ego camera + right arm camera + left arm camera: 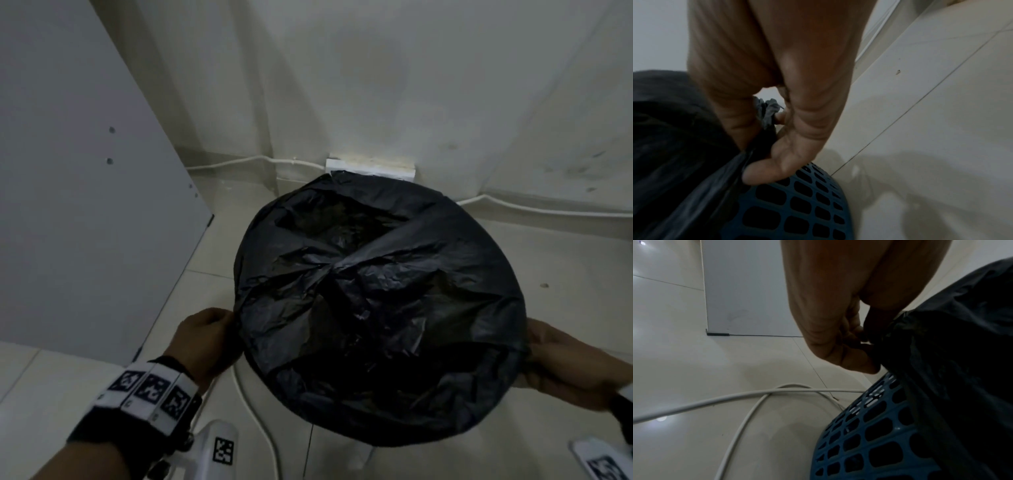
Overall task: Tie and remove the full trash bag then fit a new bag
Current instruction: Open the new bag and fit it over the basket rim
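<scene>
A black trash bag (376,301) is stretched over the top of a round bin and hides its mouth. The bin is a blue perforated plastic basket (869,434) (797,207), seen below the bag's hem in both wrist views. My left hand (205,335) pinches the bag's edge at the bin's left side, fingers curled on the plastic (865,345). At the bin's right side my right hand (561,359) grips the opposite edge, with bunched plastic between thumb and fingers (764,123).
The bin stands on pale floor tiles near a wall corner. A grey cabinet panel (85,188) rises at the left. A white cable (748,402) loops on the floor beside the bin's left. A white box (370,168) sits against the wall behind the bin.
</scene>
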